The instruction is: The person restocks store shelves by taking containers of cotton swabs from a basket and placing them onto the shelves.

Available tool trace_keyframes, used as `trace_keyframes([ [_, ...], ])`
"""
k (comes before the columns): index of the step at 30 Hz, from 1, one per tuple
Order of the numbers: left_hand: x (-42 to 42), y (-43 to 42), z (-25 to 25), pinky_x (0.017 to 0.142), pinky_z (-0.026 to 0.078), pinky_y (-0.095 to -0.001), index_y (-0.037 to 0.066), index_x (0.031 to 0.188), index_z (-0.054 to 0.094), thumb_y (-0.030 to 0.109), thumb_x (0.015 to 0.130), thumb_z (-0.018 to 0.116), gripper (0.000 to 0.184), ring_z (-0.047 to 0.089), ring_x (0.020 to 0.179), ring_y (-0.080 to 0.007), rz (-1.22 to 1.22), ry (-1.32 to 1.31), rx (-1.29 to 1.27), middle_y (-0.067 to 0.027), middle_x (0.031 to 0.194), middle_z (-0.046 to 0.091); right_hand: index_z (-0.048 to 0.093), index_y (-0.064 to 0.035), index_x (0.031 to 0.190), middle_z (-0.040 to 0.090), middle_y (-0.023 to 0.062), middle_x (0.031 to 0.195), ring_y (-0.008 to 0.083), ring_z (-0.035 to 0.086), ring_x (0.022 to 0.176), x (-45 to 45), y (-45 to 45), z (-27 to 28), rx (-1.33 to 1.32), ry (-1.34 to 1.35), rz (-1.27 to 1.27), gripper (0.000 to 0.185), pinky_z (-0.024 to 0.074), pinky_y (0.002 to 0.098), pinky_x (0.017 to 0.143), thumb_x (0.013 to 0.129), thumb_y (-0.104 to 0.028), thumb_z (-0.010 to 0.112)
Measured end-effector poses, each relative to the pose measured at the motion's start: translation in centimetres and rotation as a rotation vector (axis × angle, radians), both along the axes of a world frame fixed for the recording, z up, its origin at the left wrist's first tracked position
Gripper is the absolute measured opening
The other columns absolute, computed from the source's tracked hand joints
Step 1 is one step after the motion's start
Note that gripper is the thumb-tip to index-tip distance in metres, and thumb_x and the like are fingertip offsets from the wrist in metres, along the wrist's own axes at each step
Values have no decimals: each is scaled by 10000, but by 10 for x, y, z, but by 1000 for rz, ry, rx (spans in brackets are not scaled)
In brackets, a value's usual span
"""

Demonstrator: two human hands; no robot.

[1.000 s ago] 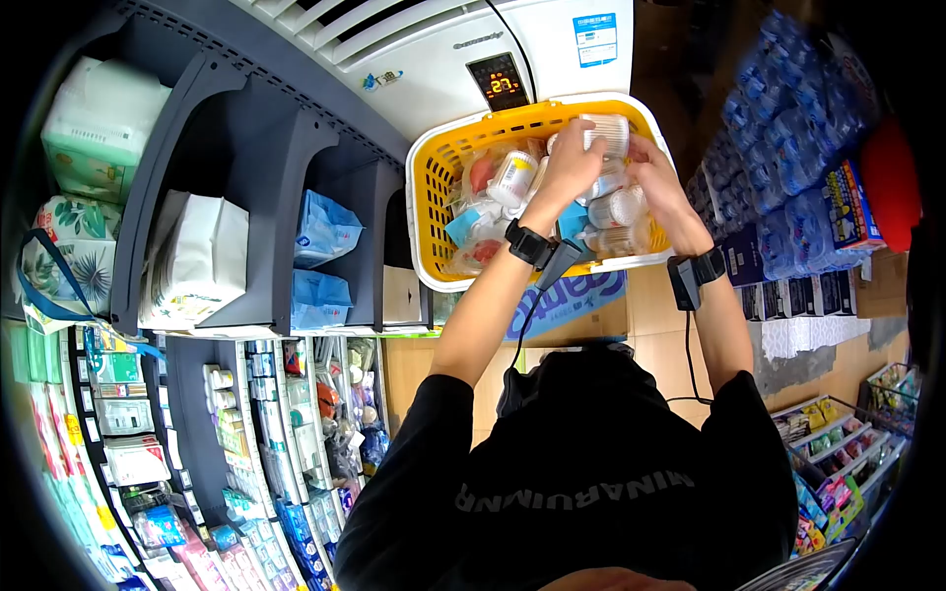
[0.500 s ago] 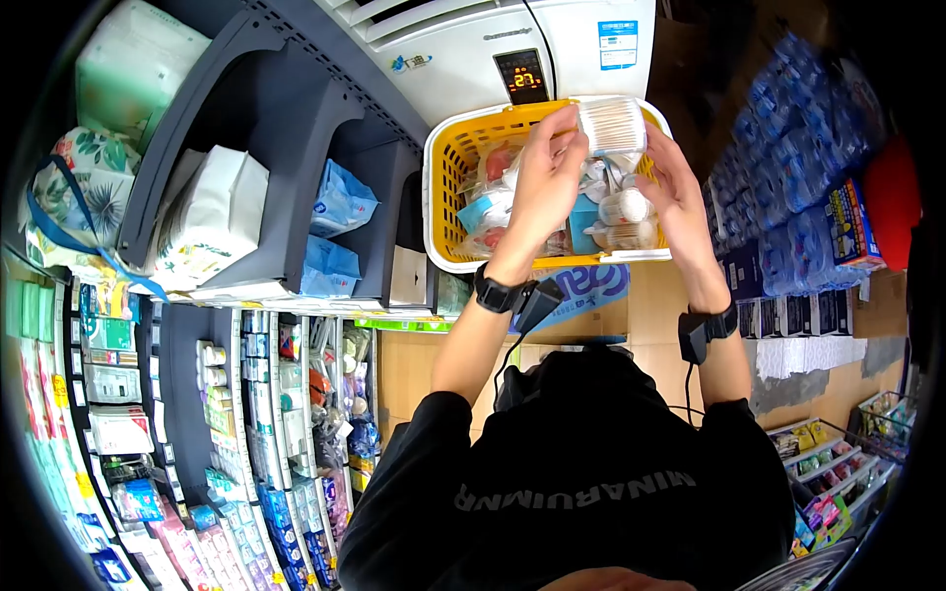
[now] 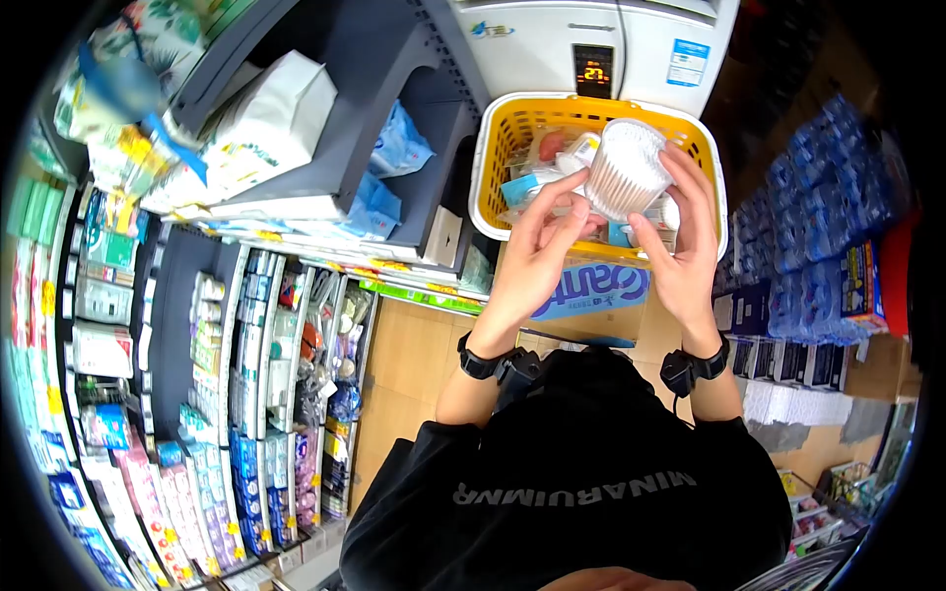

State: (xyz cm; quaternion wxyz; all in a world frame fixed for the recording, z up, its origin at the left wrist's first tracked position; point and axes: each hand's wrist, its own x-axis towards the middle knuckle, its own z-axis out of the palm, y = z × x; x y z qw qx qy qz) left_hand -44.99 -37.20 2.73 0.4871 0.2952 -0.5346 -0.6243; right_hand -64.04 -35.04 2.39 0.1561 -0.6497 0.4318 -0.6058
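Observation:
A clear round tub of cotton swabs (image 3: 628, 169) is tilted above the basket, its white tips facing up and the wooden sticks showing below. My right hand (image 3: 683, 231) wraps its right side, thumb near the bottom and fingers along the edge. On the left, my left hand (image 3: 540, 246) has bent fingers, and its fingertips rest against the tub's lower left side. Under both hands is a yellow and white basket (image 3: 480, 187) holding several plastic-wrapped goods, among them a reddish packet (image 3: 554, 146). The tub and my hands hide part of the contents.
Behind the basket stands a white appliance (image 3: 537, 49) with a lit display (image 3: 593, 71). Grey shelving (image 3: 370, 49) with blue packs (image 3: 399, 143) is at left, above stocked racks (image 3: 286, 394). Wrapped bottles (image 3: 803, 227) are stacked at right. A printed carton (image 3: 596, 293) lies below the basket.
The swab tub has come toward me and turned, so its white tips now face up. Both hands have drawn back with it. The camera view has shifted, moving the basket rightward in the picture.

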Motion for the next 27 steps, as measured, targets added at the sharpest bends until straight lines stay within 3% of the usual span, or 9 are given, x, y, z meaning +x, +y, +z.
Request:
trace_keyframes([
  [5,36,31,5,1049,509,-360,-8,1436,475,282,1094,512,450,635,1184,-225,81,95,53,-133,1317,565,441,-7,1485,420,196,1556,291,454,1410,36,1,3,-119,-104,165,756,448,378,1065,818,8,797],
  [6,43,36,1,1060,500,-367,-6,1422,467,356,1104,465,481,626,1197,-238,93,104,33,-143,1329,556,419,11,1490,452,201,1535,289,479,1390,41,2,5,-107,-67,198,789,448,377,1064,802,27,805],
  [10,70,56,5,1064,494,-412,1,1452,395,520,1098,360,629,615,1227,-272,185,123,58,-173,1378,541,464,14,1458,552,187,1460,287,538,1346,68,11,14,-75,1,339,739,452,388,1068,803,14,806],
  [17,119,93,2,1066,490,-446,-14,1518,275,527,1085,400,705,545,1324,-287,347,216,193,-179,1455,479,566,3,1370,608,192,1390,336,587,1294,125,16,38,-132,217,649,656,454,419,1088,765,30,816],
  [19,131,107,5,1051,499,-440,-3,1526,275,502,1082,426,689,536,1333,-276,441,182,183,-172,1453,491,570,3,1364,595,196,1402,356,570,1310,144,17,42,-153,229,732,658,454,422,1089,755,40,816],
  [21,148,117,-5,1035,509,-426,18,1541,270,470,1083,444,667,559,1308,-278,414,375,154,-158,1450,506,565,1,1369,568,200,1430,364,551,1325,165,21,47,-153,246,715,668,452,426,1092,752,41,816],
  [27,194,164,9,1047,507,-404,39,1529,363,553,1088,312,679,614,1248,-311,556,599,149,-179,1423,573,367,26,1516,443,198,1550,318,429,1442,230,33,39,28,114,894,746,339,450,1177,881,-100,739],
])
